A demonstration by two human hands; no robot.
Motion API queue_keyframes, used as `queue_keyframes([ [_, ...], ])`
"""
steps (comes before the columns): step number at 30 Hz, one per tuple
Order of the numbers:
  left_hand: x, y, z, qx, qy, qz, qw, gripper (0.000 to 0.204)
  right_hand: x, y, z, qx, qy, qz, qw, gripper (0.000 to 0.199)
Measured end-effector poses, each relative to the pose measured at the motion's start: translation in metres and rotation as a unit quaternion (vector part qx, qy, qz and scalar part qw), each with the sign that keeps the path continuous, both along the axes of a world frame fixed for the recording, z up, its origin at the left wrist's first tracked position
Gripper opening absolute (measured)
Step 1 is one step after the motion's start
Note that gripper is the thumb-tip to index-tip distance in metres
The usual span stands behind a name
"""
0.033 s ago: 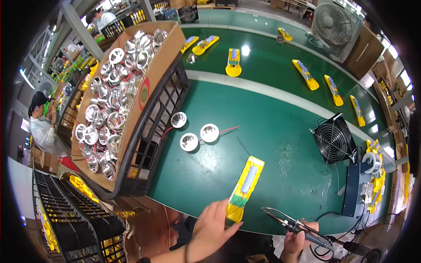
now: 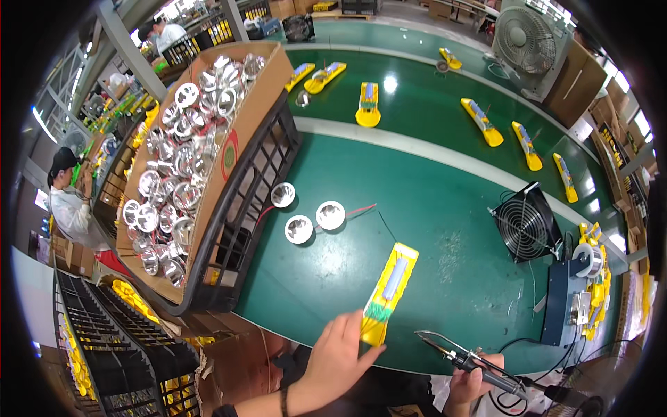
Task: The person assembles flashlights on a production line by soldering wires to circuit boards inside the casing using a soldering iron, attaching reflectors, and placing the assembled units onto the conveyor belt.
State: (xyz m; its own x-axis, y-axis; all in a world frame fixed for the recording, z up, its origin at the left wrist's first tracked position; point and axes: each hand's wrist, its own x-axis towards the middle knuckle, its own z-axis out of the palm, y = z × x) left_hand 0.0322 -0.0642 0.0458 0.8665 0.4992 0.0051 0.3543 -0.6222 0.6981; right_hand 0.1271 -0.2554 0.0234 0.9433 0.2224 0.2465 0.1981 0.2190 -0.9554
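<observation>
Left hand (image 2: 338,354) spread, fingertips pressing yellow housing's (image 2: 389,292) near end; right hand (image 2: 472,379) apparently clamped around soldering iron (image 2: 458,356) just beside.

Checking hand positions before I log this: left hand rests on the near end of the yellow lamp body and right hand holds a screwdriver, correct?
Not quite. In the head view the right hand holds a soldering iron, not a screwdriver. The left hand does rest on the yellow lamp body's near end.
</observation>
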Motion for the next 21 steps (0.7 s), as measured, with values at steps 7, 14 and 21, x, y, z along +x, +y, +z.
queue_keyframes([
  [7,0.183,0.075,-0.014,0.105,-0.093,0.006,0.99,0.043,0.022,-0.031,-0.039,0.044,-0.013,-0.126,0.991,0.041],
  [14,0.364,0.16,-0.033,0.168,-0.064,0.073,0.981,0.041,0.025,-0.038,-0.015,0.01,0.136,-0.108,0.985,0.033],
  [21,0.401,0.204,-0.029,0.27,-0.249,0.051,0.928,0.043,0.042,-0.032,-0.028,0.015,0.125,-0.167,0.978,0.03],
])
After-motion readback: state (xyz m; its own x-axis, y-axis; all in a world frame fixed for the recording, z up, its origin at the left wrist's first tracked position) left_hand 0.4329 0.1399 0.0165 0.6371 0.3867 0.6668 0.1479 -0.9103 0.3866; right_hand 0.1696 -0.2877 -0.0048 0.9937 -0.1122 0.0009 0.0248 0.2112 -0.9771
